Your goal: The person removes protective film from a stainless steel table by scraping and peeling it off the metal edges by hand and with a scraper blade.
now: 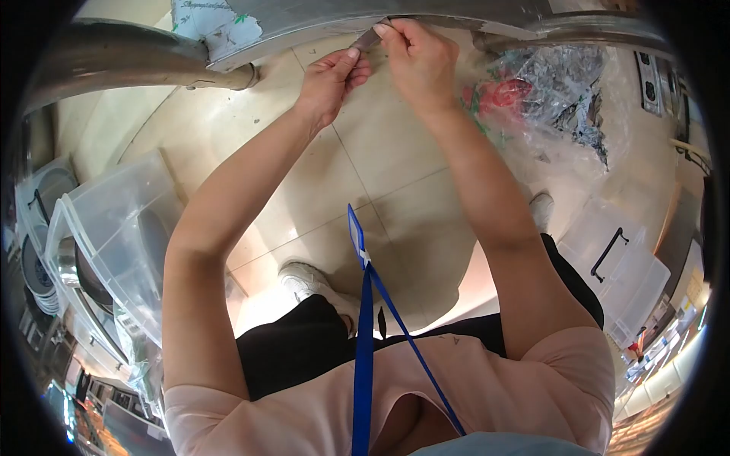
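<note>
At the top of the head view, a metal panel (319, 14) like the edge of a steel table spans the space in front of me. A short dark grey strip (368, 39) runs along its lower edge; whether it is film or metal I cannot make out. My left hand (333, 82) pinches the strip's lower left end between thumb and fingers. My right hand (423, 64) is closed at the strip's upper right end, thumb pressed against the panel's edge. White printed film (220, 30) with torn edges clings to the panel's left corner.
Thick metal tubes (129, 61) flank the panel. Crumpled plastic film (563, 95) lies on the tiled floor (327, 190) at right. Clear plastic bins (125, 228) with pans stand at left; another clear bin (608, 262) is at right. A blue lanyard (363, 349) hangs from my neck.
</note>
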`<state>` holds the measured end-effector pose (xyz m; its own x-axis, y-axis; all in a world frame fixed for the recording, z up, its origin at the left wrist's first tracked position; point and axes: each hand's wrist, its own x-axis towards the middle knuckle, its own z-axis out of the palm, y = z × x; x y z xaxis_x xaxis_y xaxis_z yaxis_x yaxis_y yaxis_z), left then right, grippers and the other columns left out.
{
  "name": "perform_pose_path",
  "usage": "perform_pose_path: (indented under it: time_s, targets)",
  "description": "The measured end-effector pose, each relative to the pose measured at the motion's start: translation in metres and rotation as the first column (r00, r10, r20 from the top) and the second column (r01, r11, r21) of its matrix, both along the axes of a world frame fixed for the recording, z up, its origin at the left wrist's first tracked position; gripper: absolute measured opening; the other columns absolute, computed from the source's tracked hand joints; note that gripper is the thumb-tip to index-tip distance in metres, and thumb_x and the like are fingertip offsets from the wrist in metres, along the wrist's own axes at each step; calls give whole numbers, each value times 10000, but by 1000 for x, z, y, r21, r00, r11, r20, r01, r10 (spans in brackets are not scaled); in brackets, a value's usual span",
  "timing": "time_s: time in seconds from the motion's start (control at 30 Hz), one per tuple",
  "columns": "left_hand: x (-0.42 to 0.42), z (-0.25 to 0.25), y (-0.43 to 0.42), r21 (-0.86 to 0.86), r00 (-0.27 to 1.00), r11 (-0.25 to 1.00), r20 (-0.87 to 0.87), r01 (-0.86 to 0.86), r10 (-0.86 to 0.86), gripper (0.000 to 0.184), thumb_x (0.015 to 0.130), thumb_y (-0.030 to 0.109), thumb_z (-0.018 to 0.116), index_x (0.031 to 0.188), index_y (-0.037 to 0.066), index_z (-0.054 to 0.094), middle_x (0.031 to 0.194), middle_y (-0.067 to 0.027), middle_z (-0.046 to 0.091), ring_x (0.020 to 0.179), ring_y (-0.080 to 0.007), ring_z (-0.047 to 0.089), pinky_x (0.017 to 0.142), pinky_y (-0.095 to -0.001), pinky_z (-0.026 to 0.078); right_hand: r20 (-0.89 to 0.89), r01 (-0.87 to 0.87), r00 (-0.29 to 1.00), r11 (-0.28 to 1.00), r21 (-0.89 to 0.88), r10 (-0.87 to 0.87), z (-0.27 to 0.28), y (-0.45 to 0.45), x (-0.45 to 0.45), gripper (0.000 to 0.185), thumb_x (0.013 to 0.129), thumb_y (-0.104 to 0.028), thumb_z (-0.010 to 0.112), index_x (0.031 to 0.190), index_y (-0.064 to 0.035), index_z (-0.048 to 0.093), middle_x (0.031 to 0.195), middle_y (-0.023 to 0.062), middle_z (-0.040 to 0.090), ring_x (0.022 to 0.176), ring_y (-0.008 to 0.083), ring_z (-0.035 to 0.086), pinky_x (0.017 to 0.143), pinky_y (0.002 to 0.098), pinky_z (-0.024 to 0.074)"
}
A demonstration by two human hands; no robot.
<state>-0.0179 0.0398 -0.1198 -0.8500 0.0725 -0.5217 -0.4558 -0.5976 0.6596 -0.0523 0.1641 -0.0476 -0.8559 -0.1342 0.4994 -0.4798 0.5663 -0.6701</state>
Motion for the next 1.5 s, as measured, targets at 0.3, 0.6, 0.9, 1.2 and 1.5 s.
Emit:
perform_pose_path:
  time_s: [0.3, 0.6, 0.9, 1.2, 1.5]
  targets:
    - [-7, -4, 13, 100, 998, 993, 21, 63, -65, 226, 876, 182, 496, 994, -3, 549, 869, -70, 603, 759, -136, 576, 722, -240, 496, -109, -19, 993, 956, 294, 54, 10, 2, -3, 79, 714, -117, 641, 726, -48, 604, 633, 69, 587, 521, 218, 556, 474, 306, 433]
    - [-9, -2, 25, 120, 995, 988, 6, 101, -102, 246, 895, 208, 458, 1012, 10, 543, 918, -71, 600, 813, -142, 572, 751, -249, 484, -80, -40, 996, 994, 103, 49, 0, 9, -5, 111, 709, -144, 636, 694, -52, 575, 622, 81, 581, 536, 244, 566, 470, 331, 436]
    - [-5, 3, 8, -37, 996, 996, 23, 85, -84, 227, 884, 200, 482, 963, 3, 563, 895, -67, 599, 767, -137, 572, 703, -235, 473, -75, -12, 997, 986, 167, 25, 0, 1, -2, 127, 713, -141, 654, 740, -29, 601, 628, 76, 589, 541, 196, 566, 496, 289, 437]
    - [3, 66, 7, -908, 949, 392, -242, -147, -204, 352, 807, 356, 559, 840, 14, 631, 644, -85, 606, 584, -200, 572, 565, -295, 447, 472, 100, 879, 994, -43, -68, -27, 25, 25, 150, 751, -182, 597, 800, -41, 588, 695, 108, 601, 607, 257, 569, 551, 348, 436]
    - [-10, 80, 25, -955, 921, 86, -296, -284, -253, 360, 791, 382, 554, 728, 38, 638, 605, -129, 597, 571, -294, 579, 554, -353, 450, 447, 13, 893, 992, -125, 45, -22, 22, 37, 176, 772, -168, 607, 834, -5, 585, 679, 90, 595, 563, 149, 525, 535, 279, 425]
